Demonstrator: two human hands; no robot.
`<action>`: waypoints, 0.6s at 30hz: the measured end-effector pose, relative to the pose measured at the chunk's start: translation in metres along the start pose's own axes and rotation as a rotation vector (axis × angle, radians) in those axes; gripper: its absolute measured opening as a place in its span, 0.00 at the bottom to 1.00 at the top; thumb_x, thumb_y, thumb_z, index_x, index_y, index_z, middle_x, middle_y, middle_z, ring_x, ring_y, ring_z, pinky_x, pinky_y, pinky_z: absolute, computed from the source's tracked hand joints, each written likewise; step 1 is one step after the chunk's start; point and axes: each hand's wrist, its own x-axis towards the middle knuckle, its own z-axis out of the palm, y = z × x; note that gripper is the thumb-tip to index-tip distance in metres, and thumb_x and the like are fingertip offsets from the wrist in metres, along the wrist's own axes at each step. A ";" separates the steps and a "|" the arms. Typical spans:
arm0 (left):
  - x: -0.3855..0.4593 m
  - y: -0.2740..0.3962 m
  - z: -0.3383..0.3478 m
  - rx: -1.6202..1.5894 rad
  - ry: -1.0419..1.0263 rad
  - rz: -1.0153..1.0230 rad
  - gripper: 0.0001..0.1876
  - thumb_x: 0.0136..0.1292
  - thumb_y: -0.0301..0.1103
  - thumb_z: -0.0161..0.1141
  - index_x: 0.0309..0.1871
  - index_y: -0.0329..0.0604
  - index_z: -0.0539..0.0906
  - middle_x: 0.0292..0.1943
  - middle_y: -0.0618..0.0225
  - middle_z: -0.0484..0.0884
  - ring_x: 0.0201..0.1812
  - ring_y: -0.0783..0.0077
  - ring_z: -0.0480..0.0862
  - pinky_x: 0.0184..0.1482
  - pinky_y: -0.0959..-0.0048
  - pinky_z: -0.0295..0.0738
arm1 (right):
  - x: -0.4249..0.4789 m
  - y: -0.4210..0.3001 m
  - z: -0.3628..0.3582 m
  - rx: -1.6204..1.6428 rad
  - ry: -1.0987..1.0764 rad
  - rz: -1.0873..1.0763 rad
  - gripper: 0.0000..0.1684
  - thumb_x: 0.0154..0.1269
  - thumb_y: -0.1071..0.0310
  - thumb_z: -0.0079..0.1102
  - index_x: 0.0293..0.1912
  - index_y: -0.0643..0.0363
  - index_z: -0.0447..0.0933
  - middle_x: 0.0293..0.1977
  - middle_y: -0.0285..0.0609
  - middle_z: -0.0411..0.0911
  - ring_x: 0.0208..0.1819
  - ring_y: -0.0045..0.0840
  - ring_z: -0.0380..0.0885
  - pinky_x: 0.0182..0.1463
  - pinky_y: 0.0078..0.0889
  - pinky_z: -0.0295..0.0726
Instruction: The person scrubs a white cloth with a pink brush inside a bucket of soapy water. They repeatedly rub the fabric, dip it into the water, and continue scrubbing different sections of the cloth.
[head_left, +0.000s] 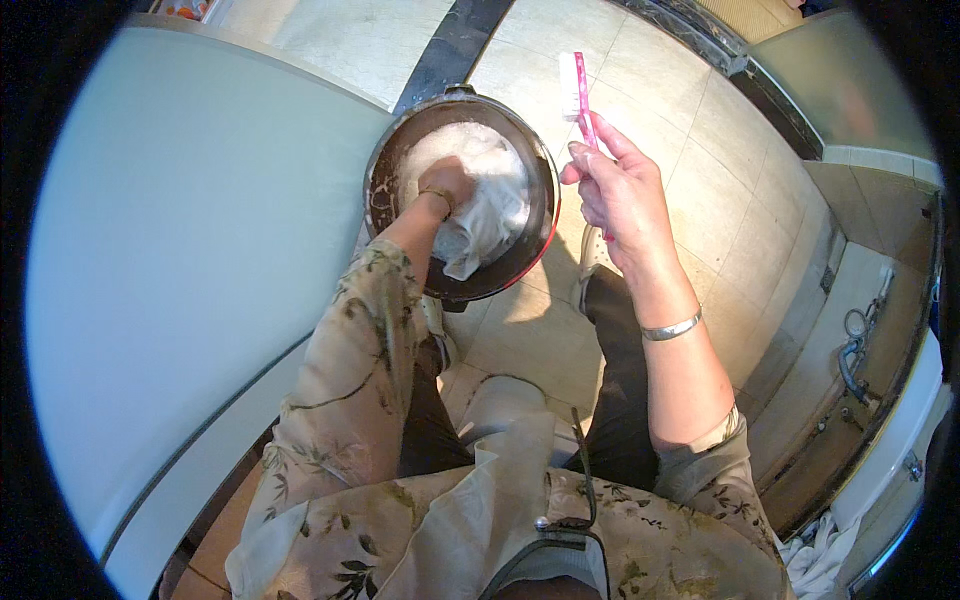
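My right hand (619, 184) is raised to the right of a dark bucket (450, 289) and grips the pink handle of a scrubbing brush (575, 86). The brush points up, its white bristles facing left. Down inside the bucket, my left hand (448, 182) rests among white suds (469, 139) and against a wet white cloth (491, 214). Its fingers are hidden, so whether they clasp the cloth cannot be made out. Part of the cloth is bunched toward the bucket's near side.
A pale smooth panel (187, 225) stands close on the left of the bucket. Beige floor tiles (720, 172) spread to the right. Shower fittings (855, 352) and piled white fabric (821, 551) are at the right side. My shoe (592, 259) is near the bucket.
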 end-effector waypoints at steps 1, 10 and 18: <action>0.000 0.001 -0.007 -0.008 0.018 -0.020 0.21 0.59 0.50 0.58 0.41 0.40 0.84 0.45 0.50 0.83 0.47 0.50 0.83 0.50 0.60 0.78 | 0.002 0.000 0.000 -0.007 0.001 0.000 0.34 0.64 0.73 0.56 0.68 0.65 0.59 0.23 0.35 0.78 0.15 0.07 0.60 0.16 0.14 0.57; -0.109 0.042 -0.074 0.329 0.357 0.403 0.18 0.54 0.53 0.63 0.42 0.54 0.85 0.61 0.60 0.69 0.59 0.44 0.70 0.48 0.52 0.76 | -0.001 0.002 0.005 0.004 0.021 -0.002 0.30 0.65 0.71 0.55 0.66 0.60 0.64 0.25 0.35 0.77 0.14 0.06 0.58 0.16 0.13 0.54; -0.069 0.033 0.018 0.286 -0.144 0.226 0.24 0.60 0.50 0.56 0.56 0.49 0.79 0.65 0.47 0.67 0.67 0.48 0.66 0.56 0.45 0.71 | 0.001 0.004 0.013 -0.004 0.018 0.038 0.28 0.66 0.73 0.53 0.66 0.61 0.64 0.25 0.36 0.76 0.14 0.06 0.57 0.15 0.11 0.51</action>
